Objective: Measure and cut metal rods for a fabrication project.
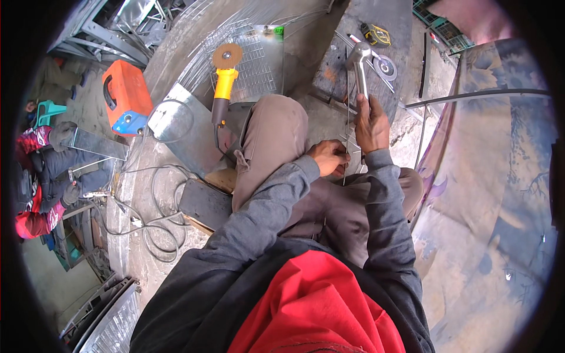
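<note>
My right hand (pixel 372 125) is wrapped round the handle of a silver metal hammer (pixel 360 59), its head up over a dark workbench. Between the fingers of my left hand (pixel 328 157) is a thin metal rod (pixel 347 126), standing roughly upright beside the hammer. On the bench (pixel 353 20) lie a yellow and black tape measure (pixel 376 35) and a grey cutting disc (pixel 385 67). A yellow angle grinder (pixel 224 85) with a brown disc rests left of my raised knee.
Metal sheet and wire mesh (pixel 253 67) lie beyond the grinder. An orange welding machine (pixel 126 97) stands at the left, with a looped cable (pixel 159 229) on the floor. A gloved co-worker (pixel 44 147) handles a metal piece at far left. A patterned sheet (pixel 488 223) covers the right side.
</note>
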